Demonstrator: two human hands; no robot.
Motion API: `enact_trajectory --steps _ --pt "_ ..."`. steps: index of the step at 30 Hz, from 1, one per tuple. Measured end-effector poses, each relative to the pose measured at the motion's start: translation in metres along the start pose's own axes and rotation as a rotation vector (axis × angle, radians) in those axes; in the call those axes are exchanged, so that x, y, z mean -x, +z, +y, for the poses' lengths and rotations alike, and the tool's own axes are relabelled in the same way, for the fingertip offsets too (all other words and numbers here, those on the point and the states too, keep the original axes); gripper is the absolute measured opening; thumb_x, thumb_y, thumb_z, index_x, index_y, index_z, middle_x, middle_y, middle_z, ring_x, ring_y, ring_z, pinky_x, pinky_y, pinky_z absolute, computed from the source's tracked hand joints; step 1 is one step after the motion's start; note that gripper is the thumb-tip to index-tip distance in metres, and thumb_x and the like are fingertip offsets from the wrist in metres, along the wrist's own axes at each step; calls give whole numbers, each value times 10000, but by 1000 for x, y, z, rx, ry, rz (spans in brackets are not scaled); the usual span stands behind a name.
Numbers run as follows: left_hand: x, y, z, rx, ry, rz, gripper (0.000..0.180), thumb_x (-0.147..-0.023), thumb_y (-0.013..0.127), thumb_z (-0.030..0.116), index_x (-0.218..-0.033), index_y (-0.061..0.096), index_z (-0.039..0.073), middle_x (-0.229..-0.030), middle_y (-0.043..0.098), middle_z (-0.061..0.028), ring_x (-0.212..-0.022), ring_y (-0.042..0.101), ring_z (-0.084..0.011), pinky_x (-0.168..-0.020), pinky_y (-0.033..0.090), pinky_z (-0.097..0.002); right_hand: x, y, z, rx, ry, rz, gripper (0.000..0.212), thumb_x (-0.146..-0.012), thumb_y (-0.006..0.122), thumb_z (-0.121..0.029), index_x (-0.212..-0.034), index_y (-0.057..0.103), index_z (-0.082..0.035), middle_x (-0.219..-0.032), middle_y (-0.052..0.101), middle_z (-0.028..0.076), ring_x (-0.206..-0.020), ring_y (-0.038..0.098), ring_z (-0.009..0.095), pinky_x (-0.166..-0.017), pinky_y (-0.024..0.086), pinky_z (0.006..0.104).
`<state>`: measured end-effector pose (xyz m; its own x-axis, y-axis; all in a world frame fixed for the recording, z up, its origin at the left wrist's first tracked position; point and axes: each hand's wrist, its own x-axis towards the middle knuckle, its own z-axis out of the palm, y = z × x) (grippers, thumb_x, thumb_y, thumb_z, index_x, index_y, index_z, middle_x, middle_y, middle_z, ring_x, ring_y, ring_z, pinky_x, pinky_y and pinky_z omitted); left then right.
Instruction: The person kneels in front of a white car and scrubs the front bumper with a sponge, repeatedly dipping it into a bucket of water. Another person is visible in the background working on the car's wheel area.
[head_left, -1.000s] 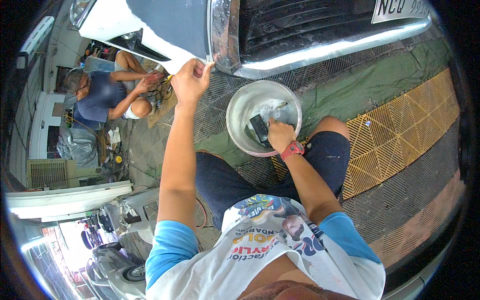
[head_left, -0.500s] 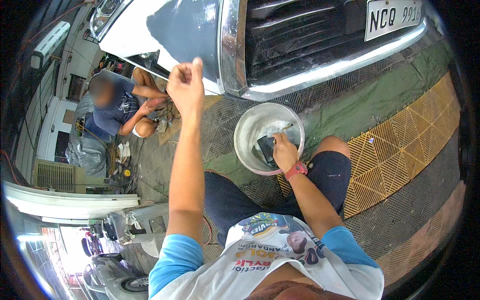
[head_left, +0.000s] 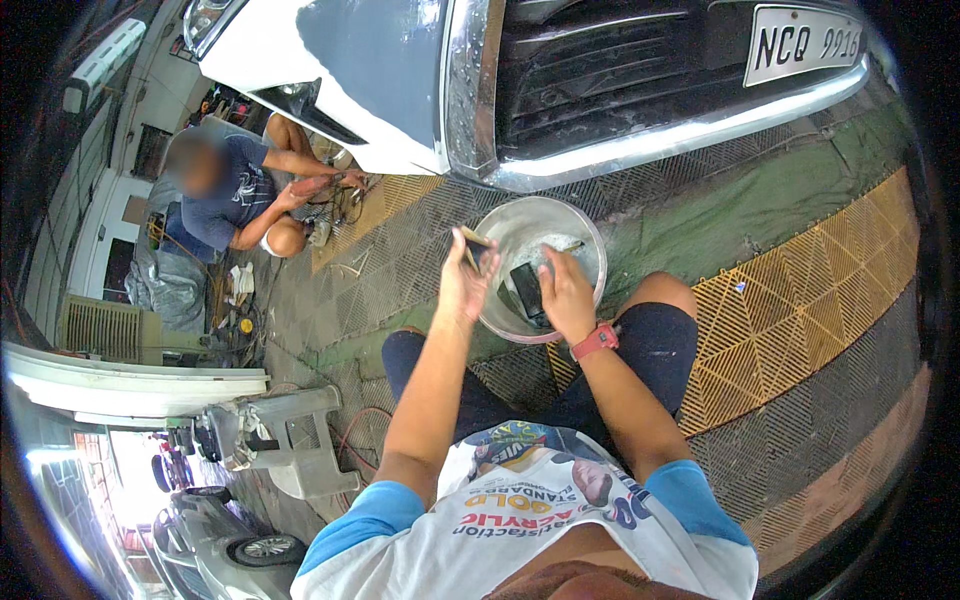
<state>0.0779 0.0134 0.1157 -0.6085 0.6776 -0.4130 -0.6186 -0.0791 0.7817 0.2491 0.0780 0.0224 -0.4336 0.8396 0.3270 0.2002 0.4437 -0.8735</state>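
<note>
My left hand [head_left: 462,288] is at the left rim of the metal bucket [head_left: 590,225]. Its thumb and fingers pinch a small dark piece with a tan edge, which looks like folded sandpaper [head_left: 479,247]. Over the bucket's right side is my right hand [head_left: 570,300], with a red watch on the wrist. Its thumb side grips the edge of a black rectangular sheet [head_left: 526,288] inside the bucket; part of that grip is hidden. Sudsy water shows in the bucket. Ahead stands a white car's front corner with a smooth grey patch [head_left: 375,65] on its bumper.
A co-worker [head_left: 225,190] squats at the left, holding a reddish tool [head_left: 312,186]. The car's chrome trim [head_left: 680,135] overhangs the far floor. Yellow and dark grid mats [head_left: 790,300] and a green cloth strip [head_left: 690,215] cover the floor. A grey plastic stool [head_left: 310,440] lies at lower left.
My left hand has come down and right from in front of the grey bumper patch to the bucket's rim. My right hand stays over the bucket by the black sheet. The view has shifted slightly.
</note>
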Motion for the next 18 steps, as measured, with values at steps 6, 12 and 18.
enact_trajectory --steps 6,12,18 --pt "1 39 65 -938 573 127 409 -1072 696 315 -1275 380 151 -904 542 13 -838 545 -109 -695 459 -331 12 15 15 516 8 -352 429 -1004 701 -317 -1356 656 -75 -1149 746 158 -1058 714 354 -918 528 510" --pt "14 118 127 -1170 1313 21 208 -1054 711 230 -1095 777 37 -955 659 -95 -957 658 -220 -902 521 -312 7 16 19 564 72 -402 416 -1007 687 -336 -1333 663 -79 -1058 769 139 -1024 730 338 -919 522 504" --pt "-2 183 158 -1085 1639 -28 151 -961 814 97 -1067 731 27 -984 683 -28 -905 630 -135 -856 507 -297 7 18 23 562 70 -381 303 -1022 656 -353 -1144 693 -78 -1020 764 127 -962 743 343 -890 537 511"
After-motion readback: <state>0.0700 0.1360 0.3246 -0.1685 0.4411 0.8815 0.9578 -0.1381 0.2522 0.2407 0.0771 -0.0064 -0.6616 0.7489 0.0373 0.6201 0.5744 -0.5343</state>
